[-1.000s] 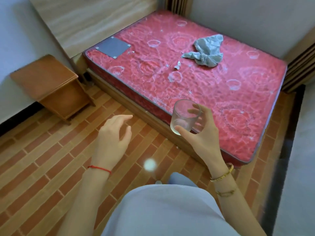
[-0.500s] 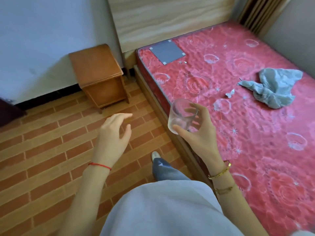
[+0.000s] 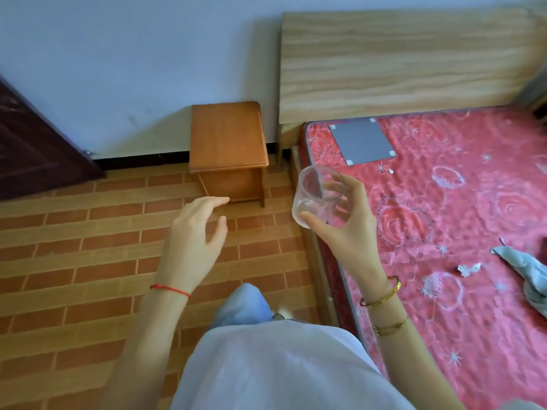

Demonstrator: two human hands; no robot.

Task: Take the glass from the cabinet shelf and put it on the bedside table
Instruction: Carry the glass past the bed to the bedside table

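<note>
I've turned: the desk (image 3: 228,134) now sits straight ahead, my right grip (image 3: 340,229) clamped on the glass (image 3: 318,196), left grip (image 3: 195,235) apart, so placing comes next

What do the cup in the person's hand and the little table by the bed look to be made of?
The glass in the right hand looks like clear glass, possibly plastic: fingers show through its wall. The bedside table looks like orange-brown wood with a smooth, slightly glossy finish and faint grain, perhaps veneer.
</note>
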